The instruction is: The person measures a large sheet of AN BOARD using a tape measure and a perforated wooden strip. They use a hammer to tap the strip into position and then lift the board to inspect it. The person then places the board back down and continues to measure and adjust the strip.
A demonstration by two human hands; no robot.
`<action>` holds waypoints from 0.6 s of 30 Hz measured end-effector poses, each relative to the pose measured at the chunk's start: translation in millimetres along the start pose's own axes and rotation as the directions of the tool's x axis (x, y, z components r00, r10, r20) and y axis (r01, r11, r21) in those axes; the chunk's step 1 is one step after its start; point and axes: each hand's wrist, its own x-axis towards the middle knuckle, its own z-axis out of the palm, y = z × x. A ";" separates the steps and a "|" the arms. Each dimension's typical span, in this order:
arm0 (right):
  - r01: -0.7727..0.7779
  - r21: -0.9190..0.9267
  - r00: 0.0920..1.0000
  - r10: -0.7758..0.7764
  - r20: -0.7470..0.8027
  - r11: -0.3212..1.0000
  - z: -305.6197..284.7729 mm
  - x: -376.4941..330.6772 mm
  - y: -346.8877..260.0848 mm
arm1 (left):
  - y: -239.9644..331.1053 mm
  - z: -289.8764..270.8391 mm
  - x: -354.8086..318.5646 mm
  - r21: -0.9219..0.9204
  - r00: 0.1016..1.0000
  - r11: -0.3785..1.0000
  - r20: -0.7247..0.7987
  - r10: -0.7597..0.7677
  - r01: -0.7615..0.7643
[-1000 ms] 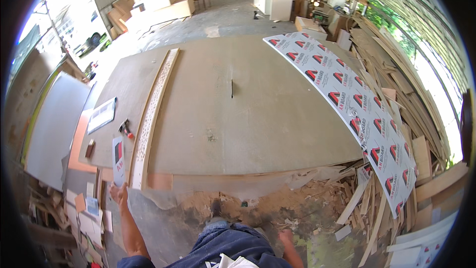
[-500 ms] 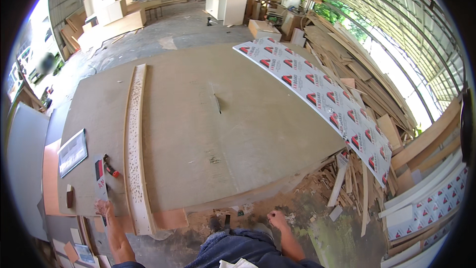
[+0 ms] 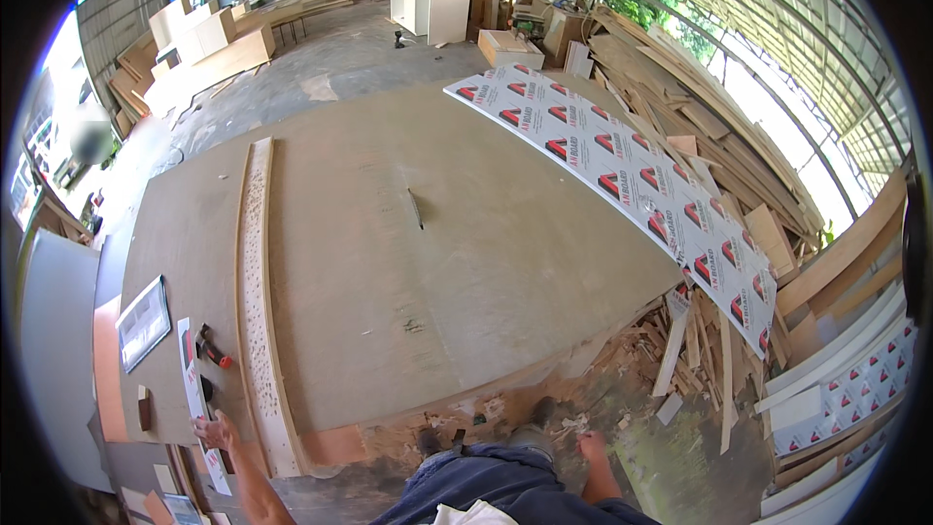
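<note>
My left hand (image 3: pixel 216 431) is closed around a narrow white board strip (image 3: pixel 187 355) with red printing, near the table's left front edge. The strip reaches past my hand over that edge. Beside it lie a black tool with an orange-red end (image 3: pixel 212 346) and a small brown block (image 3: pixel 145 408). My right hand (image 3: pixel 591 445) hangs off the table at my right side, fingers curled and nothing visible in them. Between a long speckled rail (image 3: pixel 257 272) and a large printed white panel (image 3: pixel 612 170), a thin saw blade (image 3: pixel 416 207) stands up from the brown tabletop (image 3: pixel 340 331).
A flat glossy tablet-like panel (image 3: pixel 144 324) lies at the table's left. Wood offcuts (image 3: pixel 695 340) are heaped by the right front corner, with stacked boards (image 3: pixel 680 107) behind. A white cabinet (image 3: pixel 442 0) stands on the far floor.
The white strip has come nearer to me and turned, now showing a narrower side. My left hand has moved slightly nearer with it. My right hand has shifted right, and the whole view has shifted.
</note>
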 end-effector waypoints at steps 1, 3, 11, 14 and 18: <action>-0.051 0.116 0.998 0.053 -0.018 0.992 -6.2 5.8 -7.3 | 4.6 -7.8 -11.9 -0.011 0.999 0.999 -0.031 -0.031 0.030; -0.109 0.320 0.990 0.132 -0.051 0.941 -20.9 23.9 -11.1 | 25.7 -21.1 -46.0 -0.065 0.993 0.996 -0.092 -0.072 0.067; 0.042 0.842 0.964 0.199 -0.175 0.538 -190.7 178.3 -35.7 | 164.7 -58.0 -307.2 -0.337 0.991 0.940 -0.090 -0.096 0.060; 0.081 0.918 0.941 0.273 -0.198 0.388 -250.9 221.3 -82.9 | 194.6 -68.6 -397.6 -0.418 0.999 0.908 -0.041 0.008 -0.025; 0.233 0.967 0.947 0.204 -0.250 0.102 -326.5 260.0 -143.8 | 232.2 -71.1 -493.2 -0.769 0.964 0.605 0.266 0.008 0.207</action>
